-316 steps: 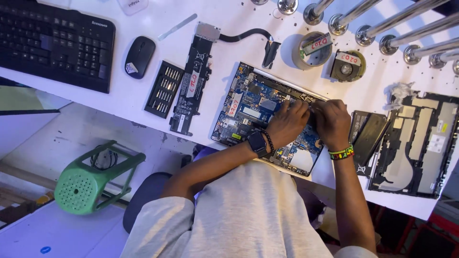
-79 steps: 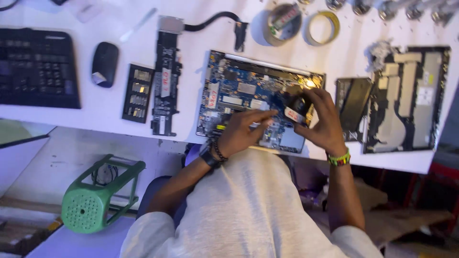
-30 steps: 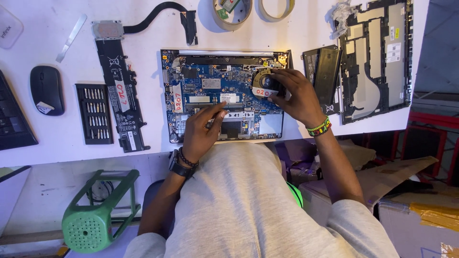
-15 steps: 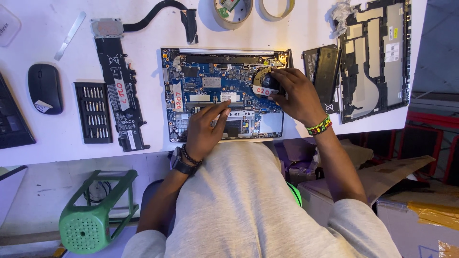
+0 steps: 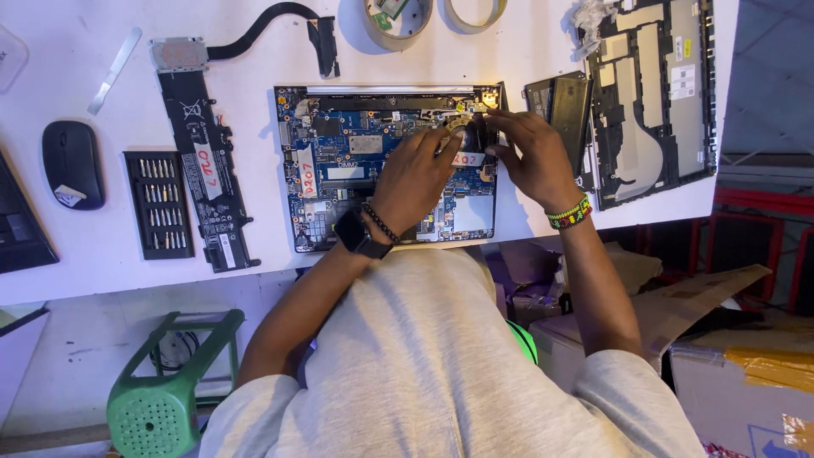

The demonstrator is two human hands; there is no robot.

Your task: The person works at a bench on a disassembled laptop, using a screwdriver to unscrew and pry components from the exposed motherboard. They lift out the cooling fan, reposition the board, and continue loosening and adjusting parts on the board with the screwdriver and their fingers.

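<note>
An opened laptop with a blue circuit board point(image 5: 339, 161) lies on the white table point(image 5: 85, 271). My left hand point(image 5: 415, 174), with a black watch on the wrist, reaches across the board, its fingertips on the black cooling fan point(image 5: 468, 141) at the board's upper right corner. Coming from the right, my right hand point(image 5: 534, 161), which wears a beaded bracelet, has its fingers curled around that fan. The two sets of fingertips meet over the fan and hide most of it.
Left of the laptop lie a long black battery point(image 5: 208, 182), a screwdriver bit set point(image 5: 159, 203), a mouse point(image 5: 72, 164) and a keyboard corner point(image 5: 17, 229). Tape rolls point(image 5: 398, 15) sit behind. The laptop's bottom cover point(image 5: 653, 93) lies right. Below stand a green stool point(image 5: 165, 390) and cardboard boxes point(image 5: 678, 339).
My left hand has slid from the board's lower middle up to the fan. The right hand has stayed on the fan and shifted slightly.
</note>
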